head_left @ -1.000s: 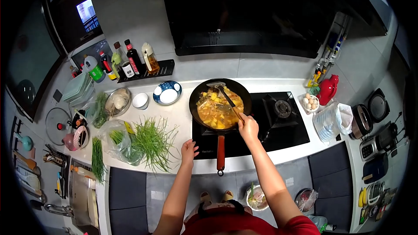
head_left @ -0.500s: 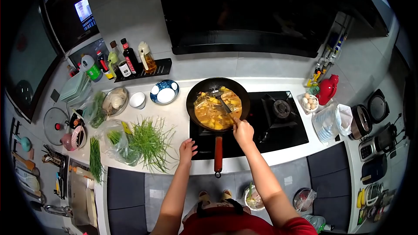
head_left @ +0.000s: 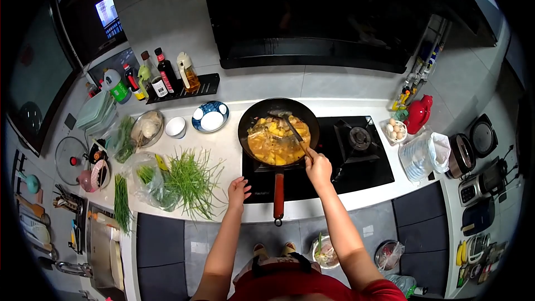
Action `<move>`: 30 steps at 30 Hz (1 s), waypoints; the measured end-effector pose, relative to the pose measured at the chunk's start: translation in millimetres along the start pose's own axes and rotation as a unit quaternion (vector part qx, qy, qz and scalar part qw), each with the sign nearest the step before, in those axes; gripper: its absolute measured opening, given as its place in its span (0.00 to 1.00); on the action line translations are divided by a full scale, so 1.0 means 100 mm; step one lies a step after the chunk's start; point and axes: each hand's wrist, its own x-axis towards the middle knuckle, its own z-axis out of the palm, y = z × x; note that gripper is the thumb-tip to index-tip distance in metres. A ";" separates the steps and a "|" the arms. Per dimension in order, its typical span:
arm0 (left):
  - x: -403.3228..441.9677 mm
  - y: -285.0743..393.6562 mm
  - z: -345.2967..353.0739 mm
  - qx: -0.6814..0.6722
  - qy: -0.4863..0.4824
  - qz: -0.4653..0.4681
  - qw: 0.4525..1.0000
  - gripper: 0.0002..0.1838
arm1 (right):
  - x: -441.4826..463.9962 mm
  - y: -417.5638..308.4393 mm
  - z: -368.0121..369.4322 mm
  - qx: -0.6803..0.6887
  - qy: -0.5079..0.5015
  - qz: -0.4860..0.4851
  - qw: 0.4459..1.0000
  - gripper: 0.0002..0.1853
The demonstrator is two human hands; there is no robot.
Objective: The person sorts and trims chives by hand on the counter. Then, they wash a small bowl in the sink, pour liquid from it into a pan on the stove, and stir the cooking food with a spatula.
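Note:
A dark wok with a red-brown handle sits on the left burner of the black stove. In it is a brothy stew with yellow chunks. My right hand is closed round the handle of a spatula, whose head dips into the stew near the far side. My left hand hovers at the counter's front edge, left of the wok handle, fingers apart and holding nothing. Close to its left lies a spread pile of green chives.
Bottles stand on a black wall shelf. A blue-patterned plate and a white cup are left of the wok. Eggs and a red jug stand right of the stove. A bin is on the floor.
My right hand has shifted slightly right with the spatula, whose head is now nearer the wok's far side. My left hand has barely moved.

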 end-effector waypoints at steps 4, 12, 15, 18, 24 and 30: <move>0.03 -0.03 -0.03 -0.007 -0.007 0.006 1.000 0.13 | 0.15 0.20 0.09 -0.013 0.015 0.004 1.000 0.15; 0.00 -0.04 0.05 -0.006 -0.028 0.007 1.000 0.14 | 0.00 0.08 -0.12 0.031 -0.028 0.059 0.997 0.14; 0.01 -0.06 0.07 0.007 -0.035 0.005 0.999 0.15 | -0.07 -0.01 -0.38 0.021 -0.018 0.068 0.997 0.14; 0.00 -0.05 0.10 0.020 -0.042 0.010 0.999 0.15 | -0.19 -0.04 -0.72 -0.011 -0.001 0.062 0.998 0.14; 0.06 -0.09 0.28 0.038 -0.084 0.009 0.996 0.15 | -0.53 -0.10 -1.30 -0.016 -0.001 0.043 0.999 0.12; -0.13 -0.24 0.62 0.144 -0.126 0.045 0.981 0.24 | -0.56 -0.24 -1.50 -0.115 -0.034 0.010 0.993 0.09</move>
